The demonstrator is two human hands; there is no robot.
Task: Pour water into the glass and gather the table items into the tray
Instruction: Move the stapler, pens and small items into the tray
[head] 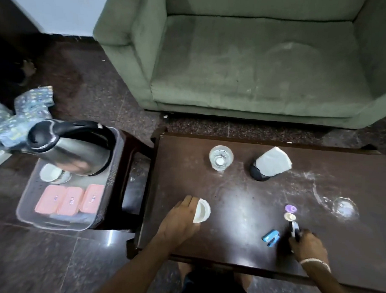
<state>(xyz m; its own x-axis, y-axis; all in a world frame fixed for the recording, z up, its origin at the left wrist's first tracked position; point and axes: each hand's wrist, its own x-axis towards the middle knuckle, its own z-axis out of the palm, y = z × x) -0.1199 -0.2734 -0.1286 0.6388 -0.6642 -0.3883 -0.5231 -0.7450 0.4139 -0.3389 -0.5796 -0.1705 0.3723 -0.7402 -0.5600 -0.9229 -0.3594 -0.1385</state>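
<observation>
On the dark wooden table (239, 232), my left hand (180, 216) grips a small white cup (202, 210) tilted on its side. My right hand (308, 243) is closed on a dark slim object (294, 228) near the front right. A blue stapler (271, 238) lies just left of it. A purple cap (291, 208) and a white cap (289, 216) sit behind it. A glass (220, 157) with water stands at the back. The clear tray (24, 203) to the left holds a steel kettle (72, 147), a white cup on a saucer (51, 173) and three pink boxes (70, 199).
A black holder with white napkins (269, 164) stands right of the glass. An upturned clear glass dish (344, 207) sits at the table's right. A green sofa (246, 60) stands behind the table. Patterned packets (23, 114) lie on the floor at left.
</observation>
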